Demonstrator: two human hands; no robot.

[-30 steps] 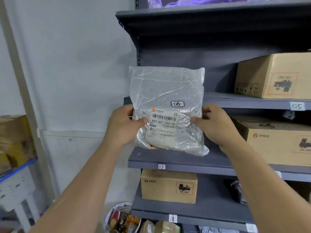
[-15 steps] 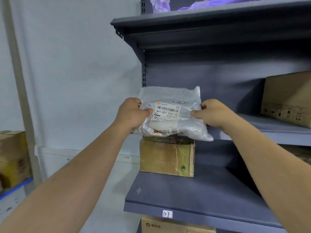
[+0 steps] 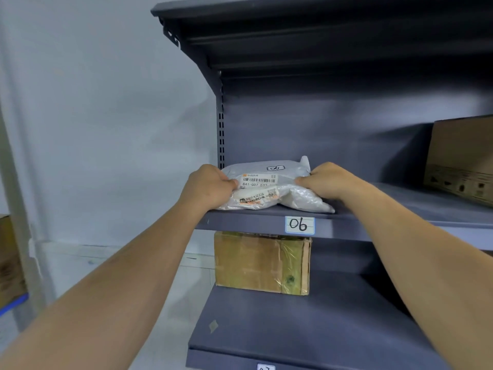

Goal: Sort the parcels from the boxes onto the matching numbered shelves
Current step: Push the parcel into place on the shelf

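On the shelf labelled 06, a white plastic parcel is laid flat near the front edge; its sides are gripped by the left hand and right hand, fingers clamped on the wrapping; its handwritten 06 mark matches, seemingly the reason for this placement.

Parcel on shelf 06
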